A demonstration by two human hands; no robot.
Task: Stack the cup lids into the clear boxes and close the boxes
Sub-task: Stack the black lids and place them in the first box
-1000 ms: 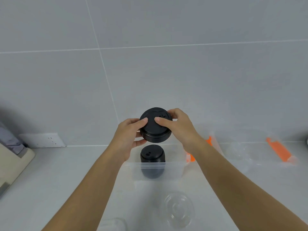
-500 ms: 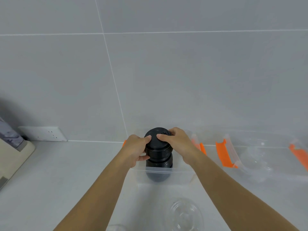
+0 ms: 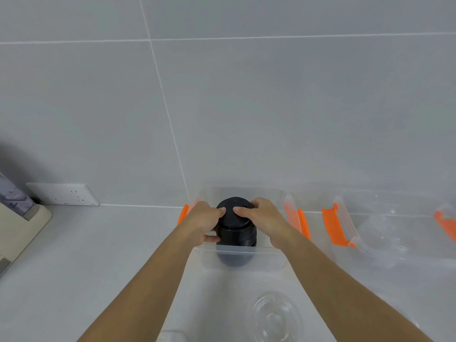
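A stack of black cup lids point(image 3: 236, 233) stands upright inside an open clear box point(image 3: 243, 255) with orange latches. My left hand point(image 3: 202, 223) grips the stack's left side, thumb low and fingers on the top lid. My right hand point(image 3: 265, 219) holds the right side, its fingertips resting on the top lid. Both hands reach inside the box. A clear domed lid point(image 3: 274, 317) lies on the counter in front of the box.
A second clear box point(image 3: 399, 233) with orange latches point(image 3: 336, 227) stands to the right, holding clear lids. A wall socket point(image 3: 63, 194) sits at back left, beside a beige appliance point(image 3: 14, 225). The tiled wall rises right behind the boxes.
Both hands came down with the black lids from above the box onto the stack inside it, and they now press on the joined stack.
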